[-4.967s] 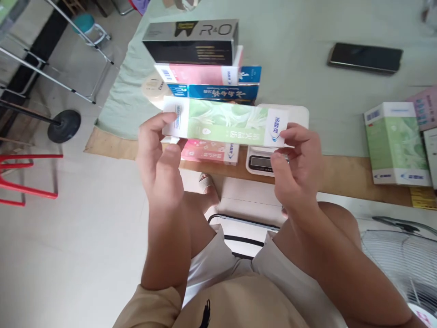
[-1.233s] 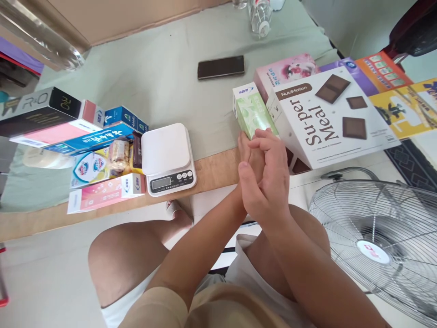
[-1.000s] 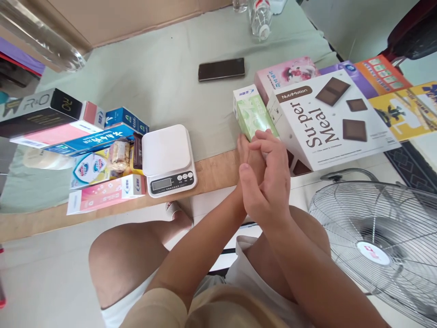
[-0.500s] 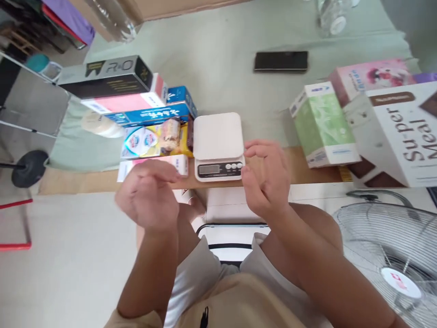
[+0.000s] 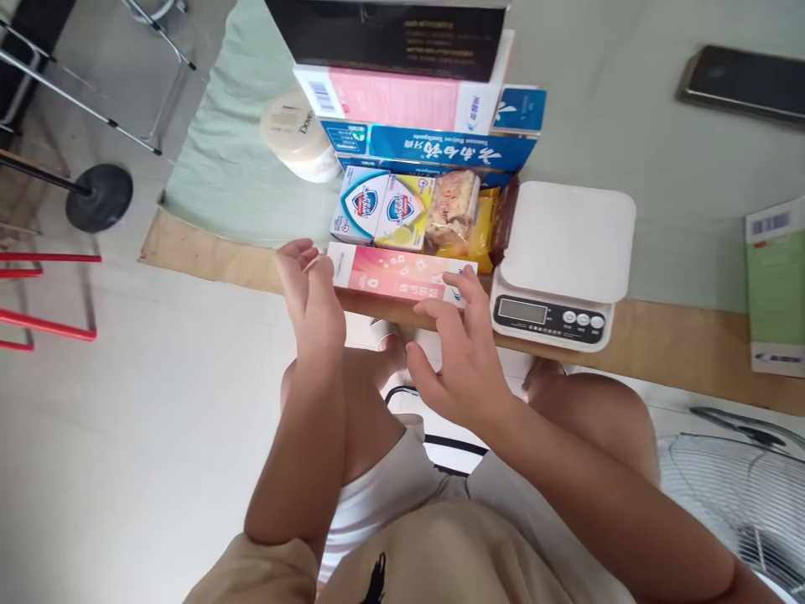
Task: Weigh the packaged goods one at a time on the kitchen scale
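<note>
A long pink box (image 5: 396, 273) lies along the table's front edge. At its left end is my left hand (image 5: 314, 289), fingers partly curled and holding nothing. My right hand (image 5: 462, 352) is open with fingers spread; its fingertips overlap the box's right end, though I cannot tell whether they touch it. Behind that box are two soap boxes (image 5: 383, 210), a clear-wrapped snack (image 5: 453, 205) and a yellow packet (image 5: 487, 226). To the right stands a white kitchen scale (image 5: 569, 243) with a bare platform and blank display.
Blue toothpaste boxes (image 5: 433, 147), a pink-and-white box (image 5: 402, 96) and a black box (image 5: 390, 38) rise behind the soap. A Dove jar (image 5: 302, 138) stands left of them. Farther right are a phone (image 5: 745, 84) and a green box (image 5: 776, 285). A fan (image 5: 735, 495) stands below.
My view has swung left, shifting the table's things rightward in the picture. My right hand has gone from beside the scale to the pink box's right end; my left hand has reached its left end.
</note>
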`<action>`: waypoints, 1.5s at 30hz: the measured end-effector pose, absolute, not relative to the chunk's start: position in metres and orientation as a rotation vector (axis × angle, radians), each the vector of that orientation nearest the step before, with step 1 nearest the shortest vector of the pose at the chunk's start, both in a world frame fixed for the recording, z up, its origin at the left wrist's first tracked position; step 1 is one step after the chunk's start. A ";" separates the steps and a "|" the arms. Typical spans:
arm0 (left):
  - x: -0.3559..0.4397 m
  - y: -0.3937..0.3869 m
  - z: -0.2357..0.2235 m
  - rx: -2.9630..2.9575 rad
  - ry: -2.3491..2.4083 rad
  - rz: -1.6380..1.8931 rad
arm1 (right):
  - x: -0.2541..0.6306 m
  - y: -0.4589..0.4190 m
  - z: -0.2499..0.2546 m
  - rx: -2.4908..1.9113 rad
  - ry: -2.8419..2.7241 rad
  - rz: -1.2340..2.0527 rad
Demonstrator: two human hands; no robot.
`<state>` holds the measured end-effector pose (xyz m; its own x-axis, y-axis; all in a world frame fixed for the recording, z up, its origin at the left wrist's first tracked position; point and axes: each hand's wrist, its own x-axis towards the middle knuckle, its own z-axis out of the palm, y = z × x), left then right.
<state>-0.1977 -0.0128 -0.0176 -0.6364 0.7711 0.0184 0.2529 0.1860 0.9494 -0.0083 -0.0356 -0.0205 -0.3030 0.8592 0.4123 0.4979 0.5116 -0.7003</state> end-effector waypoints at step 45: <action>-0.017 0.115 0.001 1.815 1.437 1.168 | 0.145 -0.009 -0.020 -1.118 -1.646 0.177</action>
<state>-0.0173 0.1149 0.0007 0.0549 0.9539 0.2950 0.4838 -0.2839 0.8279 0.1455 -0.0090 -0.0196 0.0289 0.7328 0.6799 0.5714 0.5460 -0.6127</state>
